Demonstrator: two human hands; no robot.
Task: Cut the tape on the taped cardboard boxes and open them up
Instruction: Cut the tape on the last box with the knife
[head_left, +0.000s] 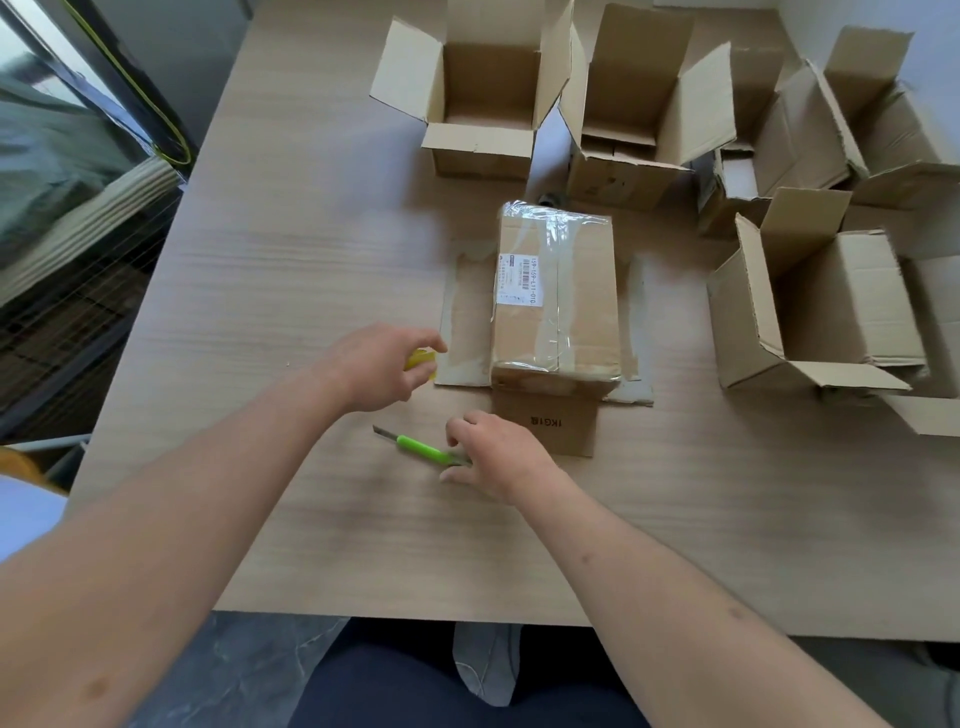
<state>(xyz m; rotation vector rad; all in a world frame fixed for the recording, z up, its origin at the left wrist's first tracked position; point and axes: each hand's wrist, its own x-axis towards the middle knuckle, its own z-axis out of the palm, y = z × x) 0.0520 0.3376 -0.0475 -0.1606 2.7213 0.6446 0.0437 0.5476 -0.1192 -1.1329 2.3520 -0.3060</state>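
Observation:
A cardboard box (558, 306) wrapped in clear tape, with a white label, stands mid-table; its lower flaps lie spread flat on the table around it. A green utility knife (421, 447) lies on the table in front of the box, blade pointing left. My right hand (493, 452) pinches the knife's rear end between thumb and curled fingers. My left hand (384, 364) hovers just left of the box's left flap, its fingers curled round a small yellow object (422, 359) that is mostly hidden.
Several opened cardboard boxes stand at the back (483, 119) and along the right side (810, 312) of the wooden table (311, 249). The table's left edge borders a dark rack and window. My legs show below the near edge.

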